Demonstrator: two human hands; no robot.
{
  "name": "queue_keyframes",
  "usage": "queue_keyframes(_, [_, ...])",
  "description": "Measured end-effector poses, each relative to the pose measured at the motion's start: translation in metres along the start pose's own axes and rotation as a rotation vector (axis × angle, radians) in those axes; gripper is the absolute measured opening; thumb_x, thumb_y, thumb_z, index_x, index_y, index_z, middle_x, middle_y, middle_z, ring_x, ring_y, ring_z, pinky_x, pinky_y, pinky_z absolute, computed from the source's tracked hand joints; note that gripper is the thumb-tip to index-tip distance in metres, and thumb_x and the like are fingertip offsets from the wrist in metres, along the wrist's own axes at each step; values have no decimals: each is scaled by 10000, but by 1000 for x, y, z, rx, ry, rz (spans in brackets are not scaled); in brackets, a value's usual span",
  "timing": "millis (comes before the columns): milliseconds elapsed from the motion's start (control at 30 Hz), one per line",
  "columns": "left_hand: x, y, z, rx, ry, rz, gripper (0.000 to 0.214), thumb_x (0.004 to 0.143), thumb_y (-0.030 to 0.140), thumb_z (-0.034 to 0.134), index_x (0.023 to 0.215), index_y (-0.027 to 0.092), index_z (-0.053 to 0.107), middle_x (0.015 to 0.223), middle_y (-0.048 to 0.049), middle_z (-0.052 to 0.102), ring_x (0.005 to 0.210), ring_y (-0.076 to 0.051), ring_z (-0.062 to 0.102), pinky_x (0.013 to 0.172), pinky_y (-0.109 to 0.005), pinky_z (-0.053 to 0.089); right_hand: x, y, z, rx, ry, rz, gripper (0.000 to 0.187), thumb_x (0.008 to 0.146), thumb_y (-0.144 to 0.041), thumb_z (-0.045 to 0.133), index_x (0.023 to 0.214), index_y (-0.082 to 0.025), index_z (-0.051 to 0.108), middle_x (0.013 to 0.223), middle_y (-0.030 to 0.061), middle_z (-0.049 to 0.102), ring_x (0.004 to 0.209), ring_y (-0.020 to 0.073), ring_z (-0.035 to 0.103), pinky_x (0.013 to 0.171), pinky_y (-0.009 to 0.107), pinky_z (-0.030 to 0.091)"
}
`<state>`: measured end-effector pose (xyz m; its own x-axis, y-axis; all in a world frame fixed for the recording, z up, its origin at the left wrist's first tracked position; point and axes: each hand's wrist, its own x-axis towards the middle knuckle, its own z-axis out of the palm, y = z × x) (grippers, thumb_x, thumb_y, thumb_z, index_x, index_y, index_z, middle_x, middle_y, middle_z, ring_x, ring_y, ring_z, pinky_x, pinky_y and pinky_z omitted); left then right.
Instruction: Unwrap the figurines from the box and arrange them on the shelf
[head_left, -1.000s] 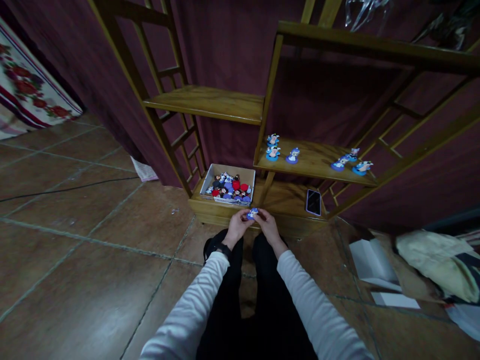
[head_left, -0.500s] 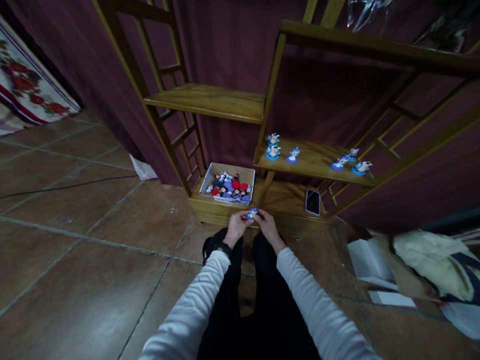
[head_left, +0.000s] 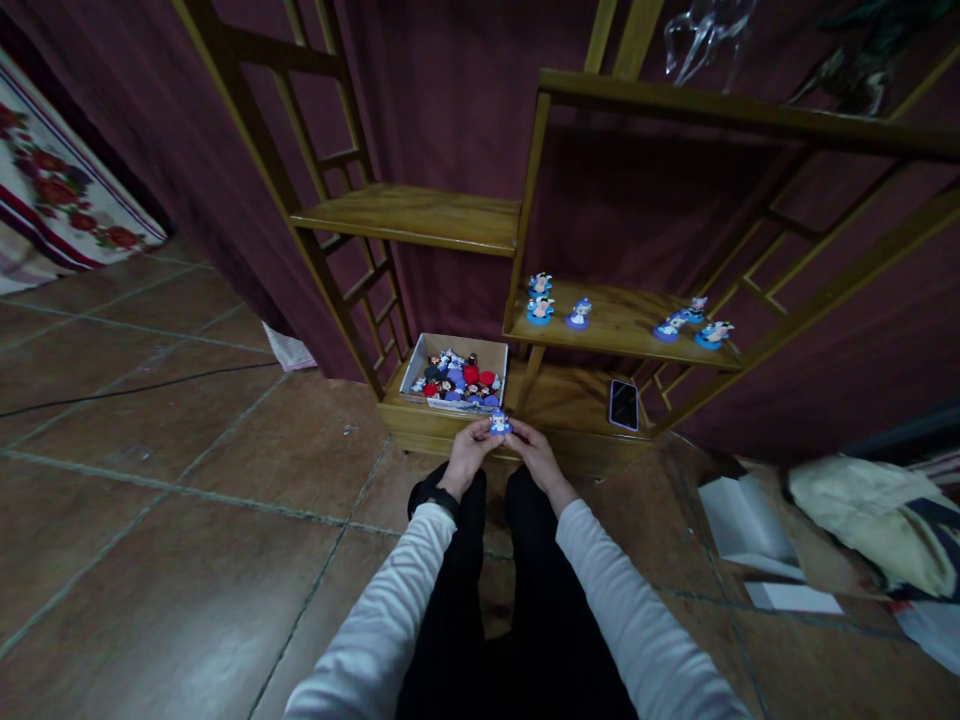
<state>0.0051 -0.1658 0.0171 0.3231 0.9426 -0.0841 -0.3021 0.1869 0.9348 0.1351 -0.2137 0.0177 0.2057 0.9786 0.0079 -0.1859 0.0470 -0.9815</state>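
Between the fingertips of both hands is a small figurine (head_left: 500, 423) in purple and white, upright on a purple base. My left hand (head_left: 468, 452) grips it from the left, and my right hand (head_left: 534, 455) from the right; both are closed on it. Just beyond them, a white cardboard box (head_left: 416, 362) holds a heap of figurines with red, purple and dark parts. On the shelf (head_left: 615, 322) to the right stand several more: two with blue bases (head_left: 540, 310) at its left end, a purple one (head_left: 578, 314) beside them, and a group (head_left: 670, 325) near the right end.
A phone (head_left: 624, 405) lies on the lower board. Above it, a clear horse ornament (head_left: 707, 40) stands on the top shelf. An upper left shelf (head_left: 412, 216) juts over the box. White packaging (head_left: 750, 520) and a pale cloth bag (head_left: 870, 510) lie on the floor at right.
The figurine has been turned from tilted to upright between my fingers, its front now towards me. The view has shifted slightly, so the shelves sit a little lower.
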Motion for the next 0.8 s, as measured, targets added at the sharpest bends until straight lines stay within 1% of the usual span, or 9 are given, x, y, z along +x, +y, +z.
queue_keyframes(100, [0,1,0,-1,-8,-8,498,500,236,811,965,130,668,885,-77,703,817,-174,628,862,-351,438,0,-1,0,-8,6,-5,483,644,-366,704,1096,-221,613,1111,52,645,1025,218,578,929,386,427])
queue_keyframes(333, [-1,5,0,35,-81,-39,466,538,262,795,969,129,678,856,-63,707,792,-175,631,859,-344,442,2,3,-1,32,14,5,468,646,-326,697,1090,-217,599,1105,62,639,1016,217,578,908,388,438])
queue_keyframes(433, [-1,4,0,49,-85,-32,504,546,249,792,1018,135,660,846,-53,707,784,-169,633,860,-335,441,2,4,-2,31,13,1,461,639,-298,706,1082,-228,598,1092,52,643,1008,207,580,922,379,425])
queue_keyframes(533, [0,2,0,63,-99,-22,561,549,240,789,1076,135,628,849,-56,705,782,-173,636,847,-340,451,3,5,-4,47,-17,-19,474,638,-277,710,1094,-245,584,1078,38,646,982,192,590,918,364,424])
queue_keyframes(667, [1,-1,-1,110,-88,22,594,540,238,790,1096,134,612,849,-63,700,796,-189,642,823,-345,470,3,5,-7,29,-37,-43,475,632,-277,716,1088,-250,587,1053,34,653,959,190,598,899,358,435])
queue_keyframes(800, [4,-4,-2,146,-98,40,623,534,237,793,1119,141,598,860,-64,698,789,-188,644,805,-340,482,5,5,-8,17,-53,-32,481,629,-293,717,1092,-247,592,1073,38,650,981,197,593,910,366,430])
